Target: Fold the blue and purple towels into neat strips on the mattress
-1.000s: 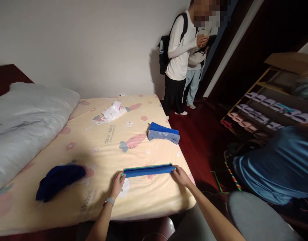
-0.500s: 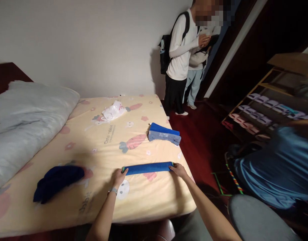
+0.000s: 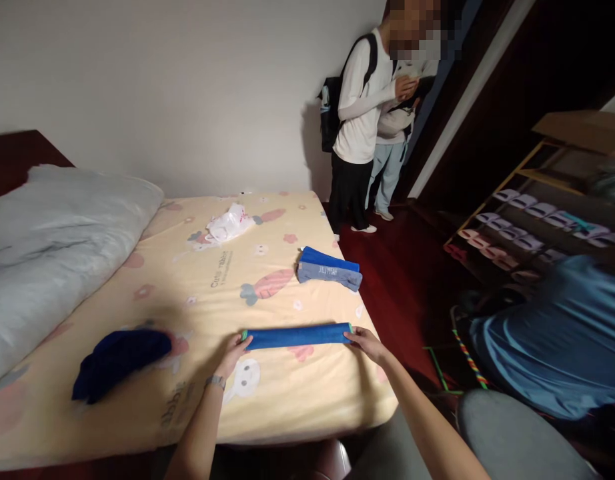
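A blue towel (image 3: 297,335) with green edging is folded into a long narrow strip over the near part of the bed. My left hand (image 3: 232,353) pinches its left end, thumb on top. At the right end my right hand (image 3: 366,341) grips the other edge the same way, so the strip spans straight between both hands. Beyond it lie a folded blue cloth (image 3: 330,258) and a grey-blue folded cloth (image 3: 329,275) with white lettering, side by side near the bed's right edge. To the left rests a crumpled dark blue cloth (image 3: 122,360).
The bed's patterned sheet (image 3: 197,353) carries a white plastic bag (image 3: 230,224) and a grey quilt (image 3: 72,233). Two people stand by the wall. On the right are a shoe rack (image 3: 532,220), a crouching person in blue (image 3: 557,340) and a grey round seat (image 3: 512,433).
My hands have moved slightly apart, and the towel strip between them spans a little wider. The other cloths stay where they were; the view has shifted slightly.
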Demonstrator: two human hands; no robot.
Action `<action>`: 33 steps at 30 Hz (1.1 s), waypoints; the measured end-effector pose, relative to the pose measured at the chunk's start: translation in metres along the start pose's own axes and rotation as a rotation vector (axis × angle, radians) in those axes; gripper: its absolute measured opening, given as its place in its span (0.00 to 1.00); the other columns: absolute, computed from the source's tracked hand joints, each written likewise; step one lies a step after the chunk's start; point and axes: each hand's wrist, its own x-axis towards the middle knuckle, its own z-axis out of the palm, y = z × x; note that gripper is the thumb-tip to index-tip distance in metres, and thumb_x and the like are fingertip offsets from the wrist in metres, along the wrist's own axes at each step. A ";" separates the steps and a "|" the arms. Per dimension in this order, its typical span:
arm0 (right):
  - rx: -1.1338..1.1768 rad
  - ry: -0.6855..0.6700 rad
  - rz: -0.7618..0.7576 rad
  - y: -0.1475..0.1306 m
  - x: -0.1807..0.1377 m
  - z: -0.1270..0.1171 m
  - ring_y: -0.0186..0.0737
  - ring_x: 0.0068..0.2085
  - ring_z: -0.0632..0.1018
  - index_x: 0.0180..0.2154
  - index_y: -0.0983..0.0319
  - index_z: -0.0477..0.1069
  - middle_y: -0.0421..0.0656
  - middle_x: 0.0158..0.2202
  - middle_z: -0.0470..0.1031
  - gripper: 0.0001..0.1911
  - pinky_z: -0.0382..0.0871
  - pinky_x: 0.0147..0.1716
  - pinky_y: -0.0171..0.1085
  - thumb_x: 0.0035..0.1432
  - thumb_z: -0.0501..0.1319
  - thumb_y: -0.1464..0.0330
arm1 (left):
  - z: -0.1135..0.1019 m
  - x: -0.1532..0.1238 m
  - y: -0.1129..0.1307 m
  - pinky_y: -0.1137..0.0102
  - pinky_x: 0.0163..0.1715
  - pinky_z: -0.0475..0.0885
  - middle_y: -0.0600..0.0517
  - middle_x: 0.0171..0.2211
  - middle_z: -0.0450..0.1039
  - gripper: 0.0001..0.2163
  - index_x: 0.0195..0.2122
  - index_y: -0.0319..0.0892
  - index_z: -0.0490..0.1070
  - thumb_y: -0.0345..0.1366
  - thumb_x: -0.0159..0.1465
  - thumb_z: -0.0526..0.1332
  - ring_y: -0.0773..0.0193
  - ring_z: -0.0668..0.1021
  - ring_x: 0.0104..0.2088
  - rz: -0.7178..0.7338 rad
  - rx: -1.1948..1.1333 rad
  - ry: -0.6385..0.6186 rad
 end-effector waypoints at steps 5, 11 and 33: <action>-0.009 0.095 0.065 0.007 -0.001 0.009 0.46 0.37 0.81 0.31 0.63 0.75 0.45 0.32 0.80 0.24 0.77 0.39 0.39 0.37 0.74 0.52 | 0.005 0.000 -0.010 0.70 0.33 0.71 0.55 0.29 0.74 0.20 0.32 0.42 0.68 0.51 0.47 0.70 0.61 0.78 0.33 0.012 0.125 0.049; -0.132 0.236 0.148 0.004 0.007 0.010 0.46 0.32 0.81 0.21 0.61 0.72 0.41 0.20 0.75 0.14 0.74 0.32 0.37 0.39 0.73 0.60 | 0.005 0.008 -0.009 0.71 0.38 0.69 0.55 0.31 0.74 0.08 0.34 0.43 0.71 0.35 0.54 0.66 0.64 0.77 0.34 0.059 0.403 0.177; -0.135 0.060 -0.606 -0.189 -0.067 0.066 0.49 0.47 0.80 0.47 0.61 0.78 0.48 0.49 0.80 0.21 0.75 0.49 0.45 0.56 0.67 0.55 | 0.056 -0.023 0.032 0.68 0.45 0.70 0.48 0.40 0.78 0.13 0.40 0.43 0.75 0.25 0.53 0.63 0.59 0.79 0.43 0.380 0.759 -0.055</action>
